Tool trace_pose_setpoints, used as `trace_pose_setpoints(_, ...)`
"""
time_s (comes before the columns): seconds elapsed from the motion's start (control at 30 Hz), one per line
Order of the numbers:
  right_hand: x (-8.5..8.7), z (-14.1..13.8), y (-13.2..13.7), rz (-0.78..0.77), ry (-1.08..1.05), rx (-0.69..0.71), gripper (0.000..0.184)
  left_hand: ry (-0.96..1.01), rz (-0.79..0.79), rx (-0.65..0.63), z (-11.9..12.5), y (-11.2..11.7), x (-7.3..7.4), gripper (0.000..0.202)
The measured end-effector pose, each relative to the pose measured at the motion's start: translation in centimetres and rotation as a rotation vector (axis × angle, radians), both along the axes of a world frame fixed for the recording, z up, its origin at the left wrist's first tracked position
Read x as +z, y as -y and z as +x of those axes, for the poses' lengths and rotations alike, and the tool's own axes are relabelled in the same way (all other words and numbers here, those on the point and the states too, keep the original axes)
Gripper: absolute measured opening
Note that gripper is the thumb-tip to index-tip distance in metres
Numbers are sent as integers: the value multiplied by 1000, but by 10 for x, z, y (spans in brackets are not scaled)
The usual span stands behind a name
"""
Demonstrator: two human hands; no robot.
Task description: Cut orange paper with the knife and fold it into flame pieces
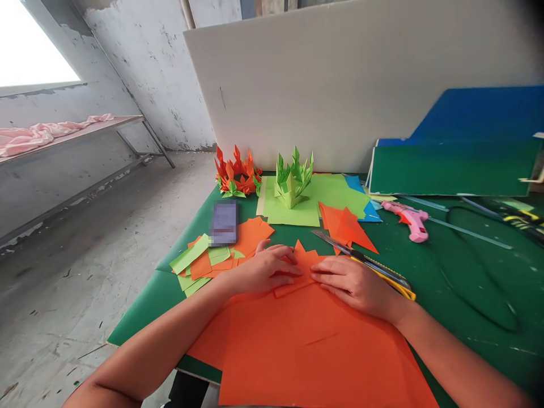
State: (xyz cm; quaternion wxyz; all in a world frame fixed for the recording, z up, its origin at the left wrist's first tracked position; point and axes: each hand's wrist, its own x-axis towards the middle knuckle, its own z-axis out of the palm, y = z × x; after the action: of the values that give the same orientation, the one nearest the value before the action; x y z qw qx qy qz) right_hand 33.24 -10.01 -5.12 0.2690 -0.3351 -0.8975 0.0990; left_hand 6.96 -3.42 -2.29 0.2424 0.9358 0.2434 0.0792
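My left hand (266, 267) and my right hand (351, 283) rest side by side on a small folded orange paper piece (304, 262) with pointed tips, fingers pressed flat on it. The piece lies on top of large orange sheets (306, 345) at the near table edge. Both hands have fingers stretched out and pressing down, fingertips nearly meeting in the middle.
A ruler and a yellow utility knife (374, 266) lie just right of my right hand. Cut orange and green scraps (208, 260) and a phone (224, 222) sit left. An orange origami crown (236, 174), a green one (293, 180), a pink glue gun (410, 218) and boards stand behind.
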Motion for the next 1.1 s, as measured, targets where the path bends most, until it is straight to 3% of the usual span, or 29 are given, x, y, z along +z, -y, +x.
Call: trace_pose_setpoints(1.1,4,3,1,23,6,8,30,22,-4,-66,-2,-1,-1,34)
